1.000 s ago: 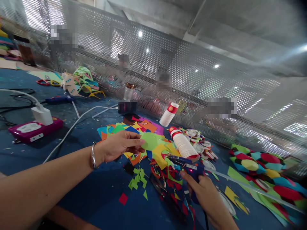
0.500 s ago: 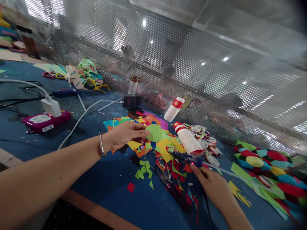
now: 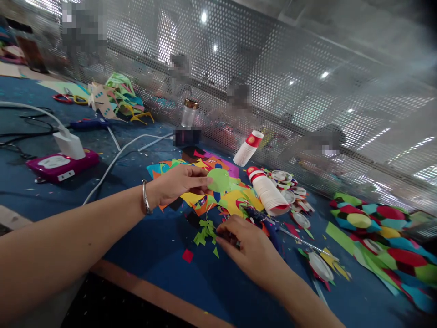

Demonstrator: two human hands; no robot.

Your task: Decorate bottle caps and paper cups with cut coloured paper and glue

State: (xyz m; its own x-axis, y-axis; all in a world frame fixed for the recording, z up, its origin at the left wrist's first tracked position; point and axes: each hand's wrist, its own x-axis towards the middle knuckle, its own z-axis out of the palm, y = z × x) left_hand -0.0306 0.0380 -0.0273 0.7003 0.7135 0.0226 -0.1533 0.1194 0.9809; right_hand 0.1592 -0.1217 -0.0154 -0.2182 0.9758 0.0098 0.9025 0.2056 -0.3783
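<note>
My left hand, with a silver bangle at the wrist, pinches a light green paper circle by its left edge. It hovers over a heap of coloured paper scraps. Lower and to the right, my right hand is held low with bent fingers, thumb and forefinger apart. Its fingertips are beside small green paper clippings; I see nothing held in them. Behind that hand lies a dark blue glue gun, partly hidden, a clear glue stick sticking out to the right.
Stacked paper cups lie beyond the glue gun, near another cup stack. Coloured paper pieces fill the right side. At left are a magenta power strip, a white cable and a second glue gun. A perforated metal screen runs behind.
My right hand has left the glue gun and moved left to the green clippings. The scissors there are now covered by it. My left hand still holds the green circle.
</note>
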